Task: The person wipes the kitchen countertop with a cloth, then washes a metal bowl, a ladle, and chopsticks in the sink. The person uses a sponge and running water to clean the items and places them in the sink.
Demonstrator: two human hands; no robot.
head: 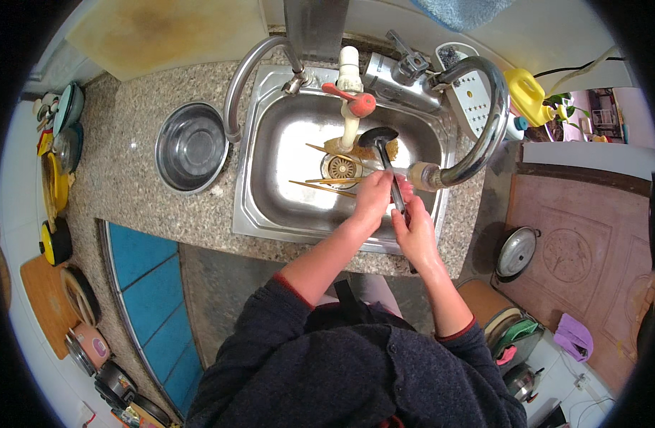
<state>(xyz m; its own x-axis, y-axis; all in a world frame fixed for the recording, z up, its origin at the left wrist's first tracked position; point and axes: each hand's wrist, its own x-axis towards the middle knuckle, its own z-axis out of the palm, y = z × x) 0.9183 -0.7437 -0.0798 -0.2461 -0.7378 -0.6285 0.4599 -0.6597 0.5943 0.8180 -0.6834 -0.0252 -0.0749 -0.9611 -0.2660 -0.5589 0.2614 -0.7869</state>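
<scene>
Over the right part of the stainless steel sink [284, 208], my left hand [373, 198] grips the upper handle of a black ladle [379, 137]. Lower on that handle, my right hand [416, 230] closes around it. The ladle's bowl points away from me, above a brown scrubber or sponge-like thing [366, 149]. Several chopsticks [322, 187] lie across the sink near the drain strainer [342, 167], left of my left hand. A curved metal faucet [488, 155] ends just right of my hands; something reddish shows between them, partly hidden.
A steel bowl [192, 147] sits on the granite counter left of the sink. A white pipe with a red-handled valve [362, 105] rises over the basin. Another curved faucet [234, 85] stands at back left, a yellow jug [525, 96] at back right.
</scene>
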